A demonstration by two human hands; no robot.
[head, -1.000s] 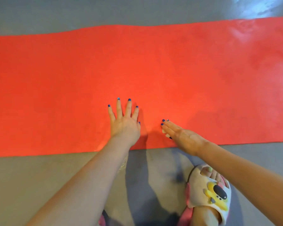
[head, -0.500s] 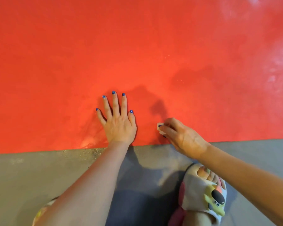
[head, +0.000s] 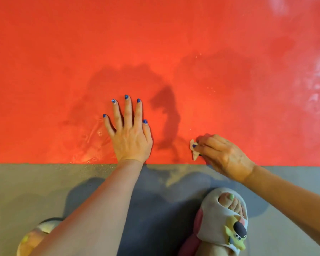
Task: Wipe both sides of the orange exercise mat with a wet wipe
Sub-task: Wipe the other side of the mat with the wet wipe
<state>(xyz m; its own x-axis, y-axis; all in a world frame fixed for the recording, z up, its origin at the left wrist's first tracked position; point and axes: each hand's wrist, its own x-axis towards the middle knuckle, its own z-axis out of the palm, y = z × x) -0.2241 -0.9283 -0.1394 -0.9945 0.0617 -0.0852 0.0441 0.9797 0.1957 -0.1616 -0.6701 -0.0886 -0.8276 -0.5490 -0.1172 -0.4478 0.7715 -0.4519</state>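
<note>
**Orange mat, wipe pinched at near edge**

Orange exercise mat (head: 174,52) fills the upper part of the view, flat on the grey floor (head: 26,191). Right hand (head: 224,156) is the working grip: fingers curled, pinching a small wadded wet wipe (head: 193,150) against the mat just inside its near edge. Only a pale scrap of the wipe shows past the fingertips. Left hand (head: 129,133) lies flat on the mat, fingers straight and slightly spread, palm down, holding nothing, heel of the hand at the near edge. Both hands are apart from each other.

No containers in view.

Mat's long axis runs left to right across the frame; its ends are out of view. Shiny wet streaks left of the left hand and at far right.

Slipper (head: 224,218) on the floor below the right arm, another slipper (head: 33,237) at lower left.

Versus a second ago: camera is closer and the mat's far edge is gone from view; the right hand's fingers, then straight, now curl on the wipe.
</note>
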